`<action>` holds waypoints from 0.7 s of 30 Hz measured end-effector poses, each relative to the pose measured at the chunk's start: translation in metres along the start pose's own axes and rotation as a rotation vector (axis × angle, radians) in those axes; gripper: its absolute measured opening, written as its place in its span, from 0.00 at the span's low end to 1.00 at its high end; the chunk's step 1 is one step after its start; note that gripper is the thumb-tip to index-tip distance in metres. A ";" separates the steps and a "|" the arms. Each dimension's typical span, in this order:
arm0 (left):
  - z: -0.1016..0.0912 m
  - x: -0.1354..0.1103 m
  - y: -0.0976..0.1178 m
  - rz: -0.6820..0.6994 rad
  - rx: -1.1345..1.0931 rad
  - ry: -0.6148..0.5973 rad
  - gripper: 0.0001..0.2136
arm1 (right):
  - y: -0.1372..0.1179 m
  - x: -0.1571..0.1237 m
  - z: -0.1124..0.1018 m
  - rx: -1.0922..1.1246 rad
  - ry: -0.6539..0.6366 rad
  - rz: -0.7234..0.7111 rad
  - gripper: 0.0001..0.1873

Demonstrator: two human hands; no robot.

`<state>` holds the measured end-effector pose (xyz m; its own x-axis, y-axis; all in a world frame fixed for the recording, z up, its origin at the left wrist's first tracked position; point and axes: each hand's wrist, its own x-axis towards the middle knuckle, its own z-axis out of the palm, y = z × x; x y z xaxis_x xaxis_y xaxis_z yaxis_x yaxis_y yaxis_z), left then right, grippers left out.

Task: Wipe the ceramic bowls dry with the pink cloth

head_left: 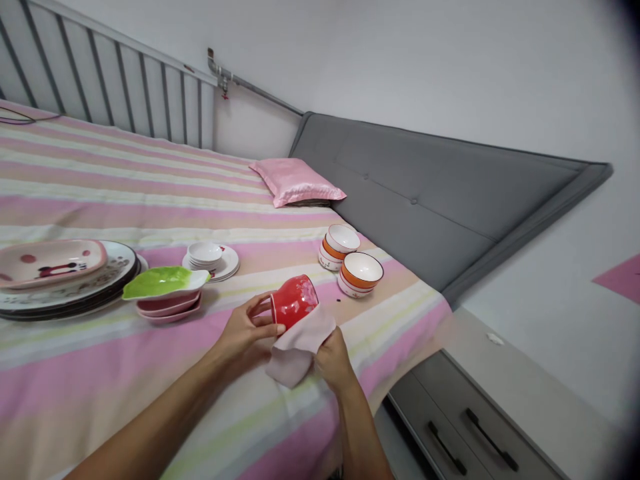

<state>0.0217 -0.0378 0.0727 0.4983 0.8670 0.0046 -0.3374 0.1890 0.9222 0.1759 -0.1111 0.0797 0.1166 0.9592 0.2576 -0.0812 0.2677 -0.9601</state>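
Note:
My left hand (245, 331) grips a red cup (295, 300) by its rim, holding it on its side above the striped bed. My right hand (334, 363) is closed on a pale pink cloth (300, 347) pressed against the underside of the cup. Both hands hover over the near right part of the bedspread (100, 373).
Two stacks of orange-and-white bowls (350, 265) sit past the cup. A green leaf-shaped dish (163, 281) tops pink dishes, with small white saucers (213, 259) and a stack of large plates (65, 277) to the left. A pink pillow (295, 180), grey headboard (430, 193) and bedside drawers (470, 427) lie right.

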 end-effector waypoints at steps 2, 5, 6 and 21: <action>0.003 -0.003 0.002 -0.073 -0.118 0.028 0.31 | -0.003 0.001 0.002 -0.043 -0.019 -0.010 0.16; 0.003 -0.004 0.004 -0.168 -0.180 0.046 0.25 | -0.004 0.000 0.004 -0.133 -0.042 -0.020 0.18; 0.002 -0.003 0.004 -0.206 -0.187 0.053 0.22 | -0.003 0.000 0.004 -0.156 -0.050 -0.022 0.19; -0.031 0.016 0.006 -0.737 -0.472 -0.063 0.28 | 0.004 -0.004 -0.001 -0.609 -0.029 -0.171 0.31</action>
<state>0.0026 -0.0086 0.0662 0.7582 0.4248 -0.4946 -0.2004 0.8737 0.4432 0.1761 -0.1136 0.0748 0.0503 0.9117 0.4077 0.5148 0.3261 -0.7929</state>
